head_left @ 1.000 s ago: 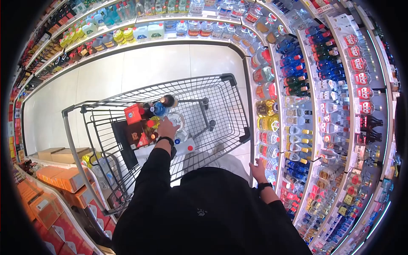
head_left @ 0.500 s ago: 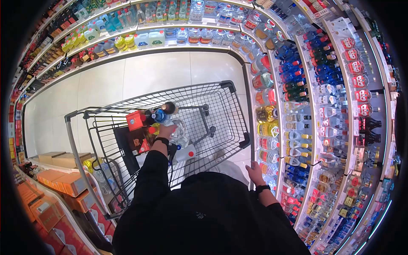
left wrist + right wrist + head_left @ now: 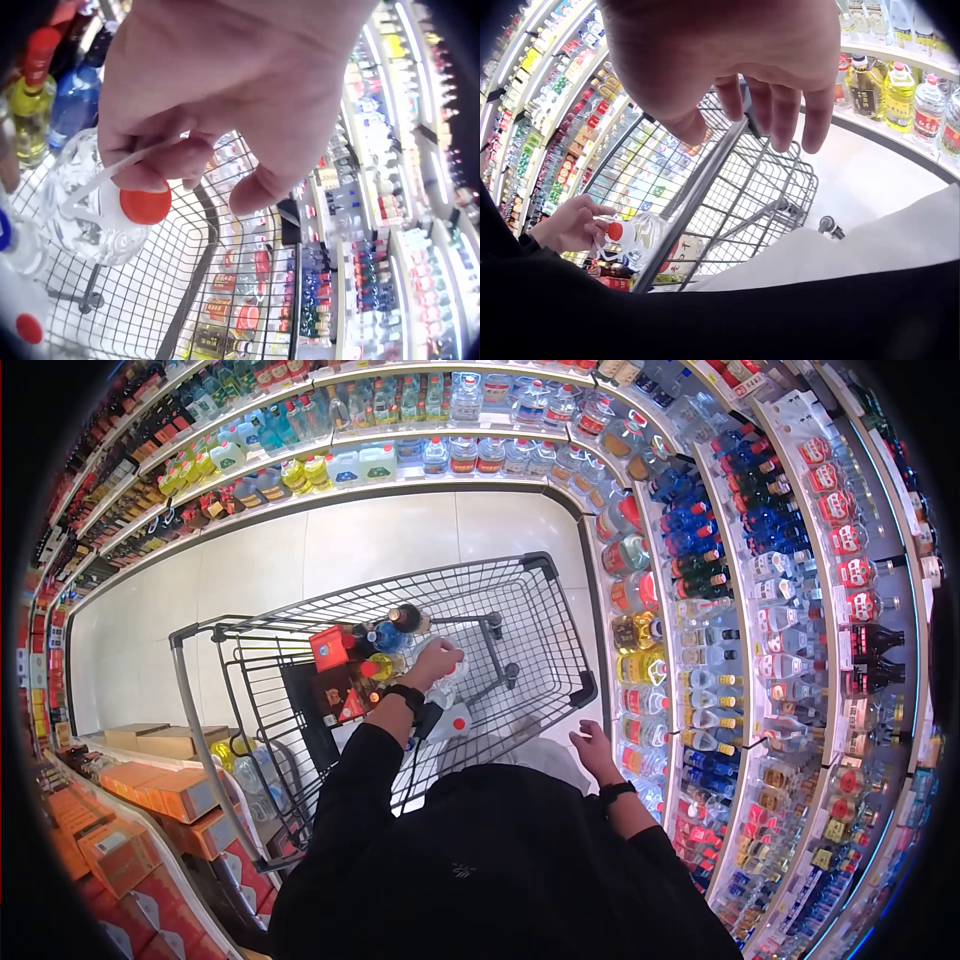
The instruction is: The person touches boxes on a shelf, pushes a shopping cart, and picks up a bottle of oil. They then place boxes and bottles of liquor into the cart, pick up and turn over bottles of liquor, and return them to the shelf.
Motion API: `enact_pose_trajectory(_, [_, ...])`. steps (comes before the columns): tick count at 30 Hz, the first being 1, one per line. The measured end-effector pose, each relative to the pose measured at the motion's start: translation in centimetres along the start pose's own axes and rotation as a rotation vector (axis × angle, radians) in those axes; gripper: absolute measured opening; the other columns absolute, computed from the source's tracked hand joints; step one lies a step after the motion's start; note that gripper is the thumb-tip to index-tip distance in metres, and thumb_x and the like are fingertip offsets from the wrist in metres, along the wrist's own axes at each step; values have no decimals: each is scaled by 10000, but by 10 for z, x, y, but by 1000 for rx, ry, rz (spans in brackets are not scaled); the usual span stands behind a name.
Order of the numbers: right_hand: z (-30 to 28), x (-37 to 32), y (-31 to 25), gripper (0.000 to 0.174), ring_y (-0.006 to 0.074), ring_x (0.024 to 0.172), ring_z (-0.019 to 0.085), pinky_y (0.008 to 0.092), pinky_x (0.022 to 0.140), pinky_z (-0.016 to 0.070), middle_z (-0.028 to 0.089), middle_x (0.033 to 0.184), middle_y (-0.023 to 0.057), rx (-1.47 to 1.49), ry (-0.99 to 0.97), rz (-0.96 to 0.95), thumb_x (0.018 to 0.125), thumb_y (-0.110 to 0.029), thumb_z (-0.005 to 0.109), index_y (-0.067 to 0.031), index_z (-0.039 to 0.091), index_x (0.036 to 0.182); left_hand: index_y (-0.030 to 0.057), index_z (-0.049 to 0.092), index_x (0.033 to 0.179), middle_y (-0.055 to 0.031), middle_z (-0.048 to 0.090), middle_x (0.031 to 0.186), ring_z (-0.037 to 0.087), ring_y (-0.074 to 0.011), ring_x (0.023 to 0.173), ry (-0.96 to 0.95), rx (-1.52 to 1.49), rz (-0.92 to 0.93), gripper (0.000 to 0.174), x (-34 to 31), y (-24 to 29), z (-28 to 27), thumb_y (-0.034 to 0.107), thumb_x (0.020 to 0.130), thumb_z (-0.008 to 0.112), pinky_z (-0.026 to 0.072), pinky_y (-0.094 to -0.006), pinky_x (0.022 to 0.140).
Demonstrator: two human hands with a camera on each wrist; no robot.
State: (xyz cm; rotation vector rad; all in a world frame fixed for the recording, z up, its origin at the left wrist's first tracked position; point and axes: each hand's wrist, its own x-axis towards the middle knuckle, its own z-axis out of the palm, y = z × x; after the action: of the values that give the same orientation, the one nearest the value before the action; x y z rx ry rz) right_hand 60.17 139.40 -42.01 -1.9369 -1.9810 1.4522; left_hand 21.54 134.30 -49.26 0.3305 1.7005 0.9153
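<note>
My left hand (image 3: pixel 437 666) reaches into the cart (image 3: pixel 440 575) over a large clear bottle (image 3: pixel 447 690). In the left wrist view, the fingers of that hand (image 3: pixel 225 112) curl round the pale strap handle beside the red cap (image 3: pixel 146 204) of the clear bottle (image 3: pixel 97 217). The right wrist view also shows the left hand (image 3: pixel 574 225) at this bottle (image 3: pixel 646 236). My right hand (image 3: pixel 595 750) hangs outside the cart near its side, fingers loosely bent and holding nothing; in its own wrist view the hand (image 3: pixel 727 67) hovers above the cart's rim.
A yellow bottle (image 3: pixel 31 120), a blue bottle (image 3: pixel 75 105), a red box (image 3: pixel 330 648) and a dark box (image 3: pixel 335 695) lie in the cart. Shelves of bottles (image 3: pixel 640 630) curve along the far and right sides. Orange cartons (image 3: pixel 160 790) are stacked at left.
My left hand has moved right and away from the yellow bottle, to the clear bottle's top. My right hand has stayed nearly in place. The view has shifted slightly.
</note>
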Motion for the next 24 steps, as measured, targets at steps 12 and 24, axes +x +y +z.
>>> enact_pose_trajectory(12, [9, 7, -103, 474, 221, 1011, 583, 338, 845, 485, 581, 1162, 139, 209, -116, -269, 812, -203, 680, -4, 495, 1200, 50, 582, 896, -171, 620, 808, 606, -304, 789, -307, 647, 612, 258, -100, 133, 19, 281, 781, 567, 476, -378, 686])
enact_pose_trajectory(24, [-20, -47, -237, 431, 170, 1033, 544, 296, 871, 442, 560, 1110, 74, 513, -458, -675, 791, -90, 664, -4, 488, 1175, -2, 464, 1016, -237, 579, 896, 597, -422, 751, -222, 966, 826, 453, -254, 242, 53, 428, 876, 479, 491, -457, 694])
